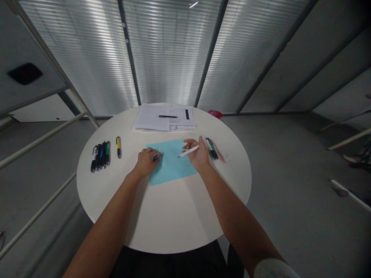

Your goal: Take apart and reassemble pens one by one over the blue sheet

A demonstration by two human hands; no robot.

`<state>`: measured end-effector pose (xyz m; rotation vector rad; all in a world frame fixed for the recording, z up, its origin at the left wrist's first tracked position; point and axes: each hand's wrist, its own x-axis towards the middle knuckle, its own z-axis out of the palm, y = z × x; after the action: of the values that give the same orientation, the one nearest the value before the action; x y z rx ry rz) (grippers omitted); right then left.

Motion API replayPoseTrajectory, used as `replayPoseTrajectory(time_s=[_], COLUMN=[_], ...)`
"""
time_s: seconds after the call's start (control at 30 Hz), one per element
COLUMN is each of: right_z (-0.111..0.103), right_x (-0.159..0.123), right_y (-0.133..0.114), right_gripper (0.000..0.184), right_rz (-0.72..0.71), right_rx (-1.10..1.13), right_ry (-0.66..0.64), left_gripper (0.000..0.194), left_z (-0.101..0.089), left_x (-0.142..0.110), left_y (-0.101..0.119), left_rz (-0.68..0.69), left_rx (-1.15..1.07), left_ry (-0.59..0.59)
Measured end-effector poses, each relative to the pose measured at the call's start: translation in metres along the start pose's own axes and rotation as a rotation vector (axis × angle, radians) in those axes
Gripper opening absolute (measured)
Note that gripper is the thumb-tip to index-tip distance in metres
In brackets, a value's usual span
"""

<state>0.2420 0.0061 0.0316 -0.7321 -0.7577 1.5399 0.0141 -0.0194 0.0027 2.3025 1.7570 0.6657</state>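
A light-blue sheet of paper (pixel 171 173) lies slightly turned on the round white table. My left hand (pixel 146 161) rests at its left edge, fingers curled around a small dark object (pixel 157 157), mostly hidden; whether it is a pen or a cap cannot be told. Over the right part of the sheet, my right hand (pixel 199 153) holds a white pen (pixel 189 151) whose tip points left and down toward the paper. Just right of that hand lie a few pens (pixel 212 148), green and black among them, next to a thin pinkish strip (pixel 218 150).
Several dark pens (pixel 100 155) lie in a row at the table's left, with a yellow pen (pixel 118 147) beside them. Printed papers (pixel 153 117) bearing a black pen (pixel 168 116) sit at the far edge. A pale metal frame (pixel 43 143) stands left of the table (pixel 168 227).
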Motion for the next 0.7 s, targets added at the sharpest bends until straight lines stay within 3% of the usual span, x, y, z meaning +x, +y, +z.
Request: replayPoseTrajectory(time_s=[0.1,0.23,0.3,0.4,0.5,0.7], right_z=[0.001,0.001,-0.001,-0.003,-0.005,-0.009], right_x=[0.0,0.0,-0.001,-0.004,-0.007,-0.009], right_y=[0.003,0.008,0.01,0.012,0.013,0.017], right_gripper=[0.057,0.029,0.024,0.014,0.02,0.019], right_rz=[0.016,-0.094,-0.169,-0.158,-0.11,-0.155], right_rx=[-0.121,-0.218,-0.303,-0.419,-0.557,-0.829], right_ry=[0.022,0.046,0.052,-0.016,-0.114,-0.139], left_gripper=[0.026,0.025,0.026,0.026,0.027,0.027], left_z=[-0.001,0.0,0.001,0.002,0.001,0.001], left_x=[0.0,0.0,0.0,0.0,0.0,0.0], left_y=[0.001,0.001,0.0,0.0,0.0,0.001], left_rz=[0.002,-0.001,-0.001,-0.003,0.001,-0.007], left_rx=[0.007,0.001,-0.007,-0.016,-0.018,-0.006], left_ry=[-0.002,-0.006,-0.009,-0.011,-0.014,-0.006])
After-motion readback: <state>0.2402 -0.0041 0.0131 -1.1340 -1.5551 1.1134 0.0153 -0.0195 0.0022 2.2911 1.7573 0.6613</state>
